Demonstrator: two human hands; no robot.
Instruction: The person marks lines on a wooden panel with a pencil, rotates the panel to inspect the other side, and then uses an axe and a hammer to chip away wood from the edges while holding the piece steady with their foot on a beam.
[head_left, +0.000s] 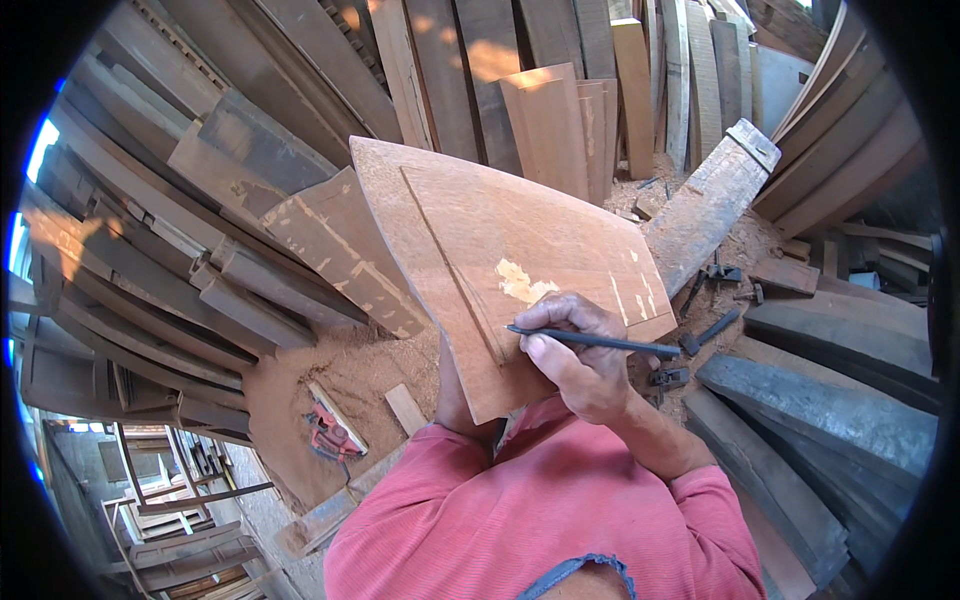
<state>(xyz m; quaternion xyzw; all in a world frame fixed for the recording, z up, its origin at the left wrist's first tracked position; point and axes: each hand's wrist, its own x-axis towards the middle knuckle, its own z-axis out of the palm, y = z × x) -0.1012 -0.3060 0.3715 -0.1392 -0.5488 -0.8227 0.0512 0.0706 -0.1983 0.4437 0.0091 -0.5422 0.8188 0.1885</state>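
A broad reddish-brown wooden board (560,230) with one curved end slants across the middle, in front of my chest. A long dark line or groove (450,260) runs near its left edge, and pale patches (520,283) mark its surface. My right hand (578,350) is closed round a dark pencil (640,347), whose tip rests on or just above the board near the line's lower end. My left forearm (452,390) passes behind the board; the board hides that hand, so its grip does not show.
Planks (480,80) lean at the back, with more wooden pieces (160,270) stacked at left. On the dusty floor lies a red power tool (333,432). A worn plank (715,205), a hammer (712,330) and dark timbers (830,410) lie at right.
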